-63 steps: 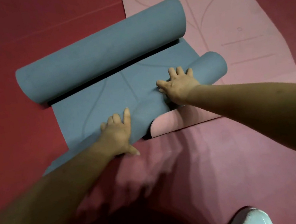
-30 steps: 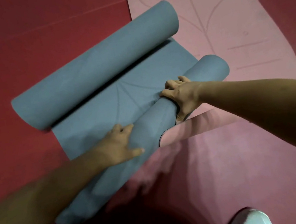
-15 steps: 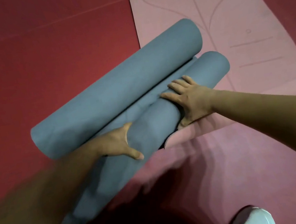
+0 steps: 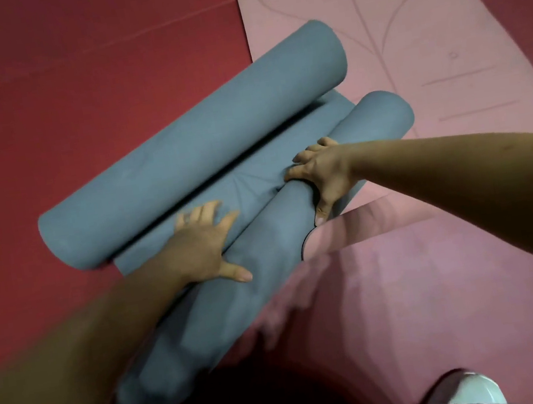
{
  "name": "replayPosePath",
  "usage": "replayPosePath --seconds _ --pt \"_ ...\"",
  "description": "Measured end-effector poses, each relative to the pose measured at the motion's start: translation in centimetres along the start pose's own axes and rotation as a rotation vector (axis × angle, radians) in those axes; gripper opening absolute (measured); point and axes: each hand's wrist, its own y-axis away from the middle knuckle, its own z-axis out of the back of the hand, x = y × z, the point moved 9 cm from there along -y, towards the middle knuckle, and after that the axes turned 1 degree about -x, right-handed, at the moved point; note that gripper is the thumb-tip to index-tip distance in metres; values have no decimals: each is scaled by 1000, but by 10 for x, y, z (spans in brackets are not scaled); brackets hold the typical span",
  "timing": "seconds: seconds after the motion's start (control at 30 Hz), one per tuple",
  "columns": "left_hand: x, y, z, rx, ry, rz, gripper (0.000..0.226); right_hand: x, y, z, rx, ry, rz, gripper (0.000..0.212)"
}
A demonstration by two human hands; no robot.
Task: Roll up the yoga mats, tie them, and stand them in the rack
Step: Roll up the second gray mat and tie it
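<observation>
We count two yoga mats. The blue mat (image 4: 217, 160) is one sheet curled from both ends, so it shows two rolls joined by a short flat strip between them. The pink mat (image 4: 407, 42) lies flat and unrolled on the red floor (image 4: 66, 76), with curved lines printed on it; a second pink stretch runs under and in front of the blue mat, and we cannot tell whether it is the same mat folded over or another one.

Taking the blue mat as our landmark: its far roll is the thicker one and lies diagonally, half on the red floor and half on the pink mat. Its near roll is thinner and longer, parallel to the far roll, with its lower end blurred close to our body.

Our left hand (image 4: 202, 246) lies open and flat, fingers spread across the flat strip of the blue mat and the thumb stretched along the top of the near roll; it presses rather than grips. Our right hand (image 4: 320, 176) is curled over the near roll farther up its length, fingers hooked over the far side and the thumb down the near side against the loose edge, so it clasps the roll.

A white shoe (image 4: 473, 390) shows well below the blue mat, at the lower right, and a pale blurred shape sits at the lower left.
</observation>
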Motion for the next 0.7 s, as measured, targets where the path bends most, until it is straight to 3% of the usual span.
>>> replayPosePath --seconds 0.07,0.1,0.13,0.2,0.27,0.4,0.47,0.53,0.7 --pt "-34 19 -5 -2 45 9 82 -1 0 -2 7 -29 -3 107" --pt "-49 29 -6 -78 8 76 73 0 1 -2 -6 -34 4 106" --pt "-61 36 -9 -149 -47 140 81 0 2 0 -26 -40 10 105" --pt "-71 41 -28 -127 -28 260 121 2 6 4 -72 -82 9 106" --pt "-61 30 -41 -117 25 306 137 4 12 8 -167 -154 -5 105" --pt "-21 4 -32 -131 218 193 120 6 33 5 -534 -185 -12 101" --pt "-2 -3 -21 -103 337 101 98 12 33 -5 -461 -84 -67 115" --pt "12 -6 -14 -112 388 65 91 16 29 -4 -381 49 -125 125" --pt "17 -2 -35 97 653 -19 96 27 28 18 -522 254 -37 113"
